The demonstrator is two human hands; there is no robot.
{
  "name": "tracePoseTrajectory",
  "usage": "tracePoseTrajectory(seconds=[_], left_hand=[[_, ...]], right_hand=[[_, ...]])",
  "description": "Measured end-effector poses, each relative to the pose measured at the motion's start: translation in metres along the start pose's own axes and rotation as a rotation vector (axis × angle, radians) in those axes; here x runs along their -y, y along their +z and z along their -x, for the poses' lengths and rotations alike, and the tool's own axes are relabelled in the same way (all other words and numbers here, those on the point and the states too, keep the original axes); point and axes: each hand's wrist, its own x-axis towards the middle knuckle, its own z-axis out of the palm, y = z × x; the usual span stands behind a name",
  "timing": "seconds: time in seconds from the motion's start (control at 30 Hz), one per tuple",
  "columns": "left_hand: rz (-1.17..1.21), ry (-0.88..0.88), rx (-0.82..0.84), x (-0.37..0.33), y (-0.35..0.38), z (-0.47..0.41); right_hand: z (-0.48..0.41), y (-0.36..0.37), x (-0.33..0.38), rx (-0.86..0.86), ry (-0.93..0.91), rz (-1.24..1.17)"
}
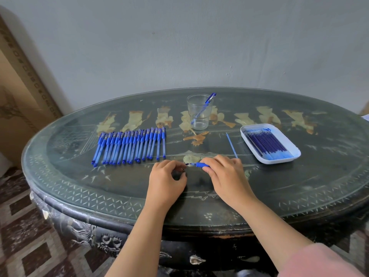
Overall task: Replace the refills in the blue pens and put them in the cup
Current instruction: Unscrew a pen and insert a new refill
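a: how far along?
b: early yet, judging by the cup. only one finished pen point(204, 106), leaning inside the clear cup point(192, 108) near the far edge of the table point(299, 186).
a: and in work?
b: one pen point(198, 164), near the front edge, about the middle. right grip point(225, 172) closed round the barrel; left grip point(169, 176) curled, pinching at the tip end. unscrewing or screwing back, cannot tell which.
a: waiting?
b: a row of blue pens point(129, 146) toward the left edge, side by side, caps toward the far edge. about nineteen; packed too tight, some overlapping, for a firm count. all apparently untouched.
a: refills?
b: a bundle of dark blue refills point(265, 142) in the white tray point(277, 161) toward the right edge. a dozen or more, too close together to number exactly. also one loose refill point(231, 145), paler, lying on the table between tray and right grip, its near end just beside that grip. possibly the spent one, though impossible to confirm.
a: so, most left?
b: nearly all: one done, one under way, the whole row to go.
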Motion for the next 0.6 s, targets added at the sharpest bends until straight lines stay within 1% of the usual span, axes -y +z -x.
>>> tracePoseTrajectory(seconds=[0.07, 0.13, 0.23, 0.33, 0.4, 0.47, 0.53, 0.6], left_hand=[[0.005, 0.003, -0.008, -0.001, -0.001, 0.0], [0.033, 0.013, -0.053, -0.004, -0.002, 0.002], [0.09, 0.06, -0.153, -0.01, -0.006, 0.003], [0.123, 0.139, -0.146, -0.014, -0.008, 0.005], [0.162, 0.164, -0.112, -0.015, -0.008, 0.006], [0.225, 0.158, -0.084, -0.016, -0.01, 0.008], [0.268, 0.139, -0.073, -0.017, -0.011, 0.008], [0.269, 0.121, -0.078, -0.016, -0.009, 0.008]], right_hand=[[0.0, 0.0, 0.0, -0.001, -0.004, -0.009], [-0.001, -0.003, 0.002, -0.017, 0.005, -0.03], [-0.008, -0.011, 0.005, -0.12, 0.126, -0.108], [-0.019, -0.024, 0.02, -0.171, 0.22, -0.272], [-0.026, -0.033, 0.04, -0.12, 0.282, -0.467], [-0.031, -0.039, 0.056, -0.033, 0.391, -0.65], [-0.033, -0.041, 0.064, 0.046, 0.479, -0.753], [-0.033, -0.042, 0.066, 0.086, 0.526, -0.806]])
